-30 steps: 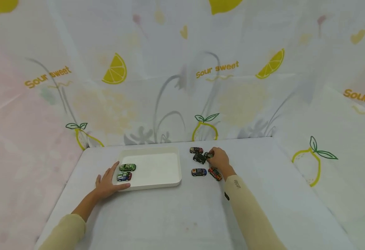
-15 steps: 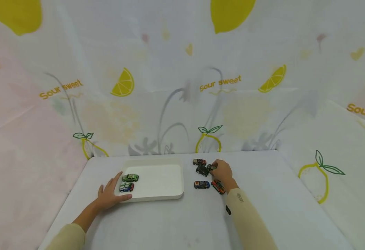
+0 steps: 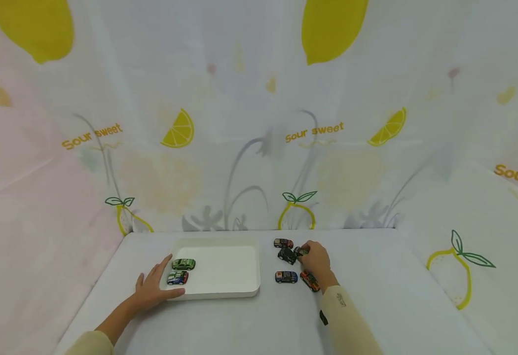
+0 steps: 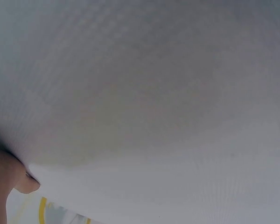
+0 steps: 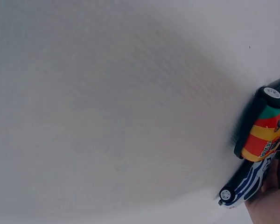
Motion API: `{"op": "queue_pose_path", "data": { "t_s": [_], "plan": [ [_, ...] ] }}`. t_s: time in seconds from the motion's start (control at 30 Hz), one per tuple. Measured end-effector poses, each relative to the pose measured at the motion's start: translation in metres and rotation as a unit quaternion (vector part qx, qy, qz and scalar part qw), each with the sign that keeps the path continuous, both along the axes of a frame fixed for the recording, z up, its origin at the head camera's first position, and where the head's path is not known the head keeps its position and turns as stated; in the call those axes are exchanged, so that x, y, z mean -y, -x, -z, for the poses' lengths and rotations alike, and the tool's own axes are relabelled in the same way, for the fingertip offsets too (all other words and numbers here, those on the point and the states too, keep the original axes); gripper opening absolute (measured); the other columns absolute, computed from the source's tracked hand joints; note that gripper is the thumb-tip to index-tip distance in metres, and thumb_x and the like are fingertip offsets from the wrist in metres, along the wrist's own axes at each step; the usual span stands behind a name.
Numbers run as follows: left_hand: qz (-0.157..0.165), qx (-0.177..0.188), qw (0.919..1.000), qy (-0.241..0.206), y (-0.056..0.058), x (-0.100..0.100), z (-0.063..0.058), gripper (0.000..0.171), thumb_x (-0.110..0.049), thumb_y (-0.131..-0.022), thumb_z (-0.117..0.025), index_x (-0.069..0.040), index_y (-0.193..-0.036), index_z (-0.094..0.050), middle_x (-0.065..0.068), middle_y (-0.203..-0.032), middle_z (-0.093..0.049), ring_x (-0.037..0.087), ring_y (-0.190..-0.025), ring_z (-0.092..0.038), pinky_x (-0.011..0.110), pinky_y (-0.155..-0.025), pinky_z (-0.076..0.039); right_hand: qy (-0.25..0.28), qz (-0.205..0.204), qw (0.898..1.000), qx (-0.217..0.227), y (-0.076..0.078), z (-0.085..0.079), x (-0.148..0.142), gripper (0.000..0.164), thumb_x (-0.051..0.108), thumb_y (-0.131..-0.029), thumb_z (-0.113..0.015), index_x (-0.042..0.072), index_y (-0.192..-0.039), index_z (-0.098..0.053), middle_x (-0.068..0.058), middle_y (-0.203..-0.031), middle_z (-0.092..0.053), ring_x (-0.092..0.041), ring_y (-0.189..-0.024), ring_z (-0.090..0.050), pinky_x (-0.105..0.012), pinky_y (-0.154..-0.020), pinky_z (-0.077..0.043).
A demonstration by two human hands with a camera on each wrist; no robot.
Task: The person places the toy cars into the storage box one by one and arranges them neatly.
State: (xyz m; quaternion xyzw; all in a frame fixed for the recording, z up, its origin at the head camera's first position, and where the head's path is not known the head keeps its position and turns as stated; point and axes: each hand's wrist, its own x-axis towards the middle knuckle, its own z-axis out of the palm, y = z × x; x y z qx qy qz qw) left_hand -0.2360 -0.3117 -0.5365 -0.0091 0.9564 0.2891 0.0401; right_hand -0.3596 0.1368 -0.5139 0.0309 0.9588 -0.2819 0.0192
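Note:
In the head view, my left hand (image 3: 150,292) rests at the left end of a white tray (image 3: 223,296), fingers and thumb spread along its rim. Inside lie a green toy car (image 3: 183,264) and a white-and-blue toy car (image 3: 177,277). My right hand (image 3: 316,259) pinches a small dark toy car (image 3: 301,251), partly hidden by the fingers. Close by are a black toy car (image 3: 287,255), a red-and-black one (image 3: 283,243), a blue one (image 3: 286,277) and an orange-red one (image 3: 310,280). The right wrist view shows the orange-red car (image 5: 266,135) close up.
A white cloth covers the table (image 3: 277,325). Behind it hangs a lemon-printed sheet (image 3: 241,172) that also closes off both sides. The loose cars sit just right of the tray.
The head view has tilted upward, so table and hands appear lower. Both hands keep nearly the same places, the left at the tray and the right at the dark toy car.

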Motion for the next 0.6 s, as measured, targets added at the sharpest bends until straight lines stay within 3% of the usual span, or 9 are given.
{"op": "queue_pose_path", "data": {
  "t_s": [0.1,0.2,0.43,0.6],
  "plan": [
    [0.001,-0.004,1.0000,-0.005,-0.0055,-0.0004,0.0042,0.107,-0.057,-0.069,-0.068,-0.016,-0.148,-0.007,0.029,-0.147,-0.021,0.049,-0.133,-0.013,0.070,-0.100,0.005,0.004,0.001,1.000,-0.016,-0.0088,0.0090,-0.0013,0.029,0.017,-0.075,-0.073,0.009,-0.102,-0.066,-0.010,-0.104,-0.065,-0.026,-0.093,-0.060,-0.043,-0.081,-0.049],
    [0.006,-0.017,0.9998,-0.005,-0.0012,0.0001,0.0027,0.107,-0.057,-0.070,-0.067,-0.016,-0.148,-0.007,0.027,-0.147,-0.021,0.047,-0.134,-0.014,0.070,-0.100,0.004,0.000,0.008,1.000,-0.029,-0.0053,0.0062,-0.0005,0.028,0.017,-0.076,-0.073,0.009,-0.102,-0.065,-0.010,-0.105,-0.064,-0.026,-0.094,-0.059,-0.043,-0.082,-0.048],
    [-0.002,0.008,1.0000,-0.003,0.0000,-0.0006,-0.0006,0.109,-0.058,-0.069,-0.068,-0.014,-0.148,-0.006,0.030,-0.146,-0.020,0.049,-0.133,-0.013,0.069,-0.101,0.006,0.007,0.003,1.000,-0.022,-0.0053,0.0019,0.0013,0.028,0.016,-0.076,-0.073,0.008,-0.102,-0.065,-0.010,-0.104,-0.064,-0.026,-0.094,-0.060,-0.043,-0.082,-0.049],
    [0.005,-0.001,1.0000,0.001,-0.0016,-0.0010,0.0019,0.108,-0.058,-0.069,-0.068,-0.014,-0.148,-0.007,0.027,-0.147,-0.021,0.048,-0.134,-0.014,0.070,-0.100,0.003,0.009,0.005,1.000,-0.017,-0.0101,0.0057,-0.0015,0.028,0.017,-0.076,-0.073,0.008,-0.102,-0.065,-0.011,-0.105,-0.063,-0.026,-0.094,-0.058,-0.042,-0.081,-0.048]
  ]
}}
